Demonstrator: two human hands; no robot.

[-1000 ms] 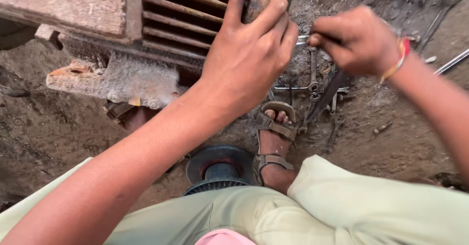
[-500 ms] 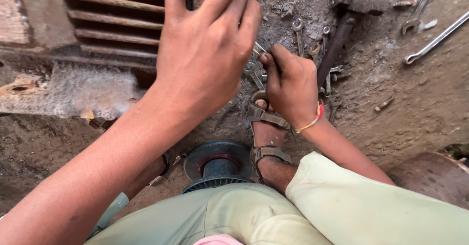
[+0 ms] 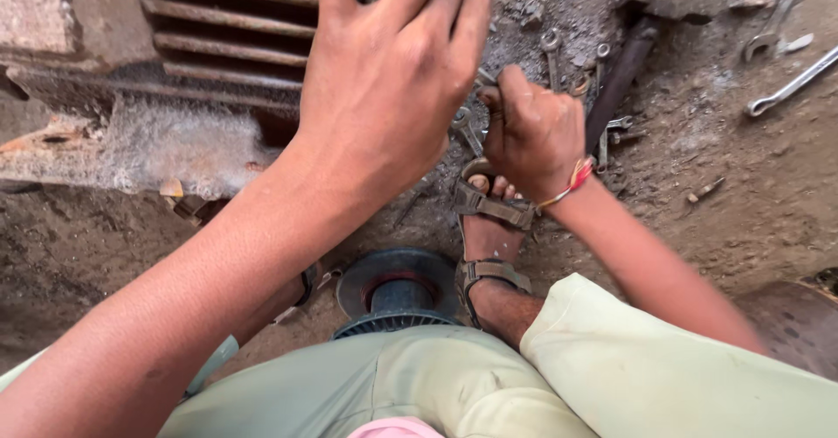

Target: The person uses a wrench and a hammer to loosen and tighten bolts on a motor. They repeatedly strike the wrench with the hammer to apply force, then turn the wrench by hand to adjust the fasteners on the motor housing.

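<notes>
My left hand (image 3: 393, 80) reaches up against the rusty ribbed motor housing (image 3: 218, 28). Its fingertips leave the top of the picture, so its grip is hidden. My right hand (image 3: 532, 128), with a red thread at the wrist, is closed around a slim metal spanner (image 3: 485, 77). It sits low over a heap of spanners (image 3: 559, 63) on the dirt. Just below it is my sandalled foot (image 3: 489, 229). A dark finned fan wheel (image 3: 397, 294) lies on the ground between my knees.
A dark iron bar (image 3: 620, 76) lies to the right of the spanner heap. Two more long spanners (image 3: 790, 85) lie at the far right. A rough concrete base (image 3: 166, 146) sits under the housing. The ground is oily dirt.
My right hand has dropped from beside the left hand down to the spanner heap by my foot. The view has tilted downward; my left hand stays on the housing.
</notes>
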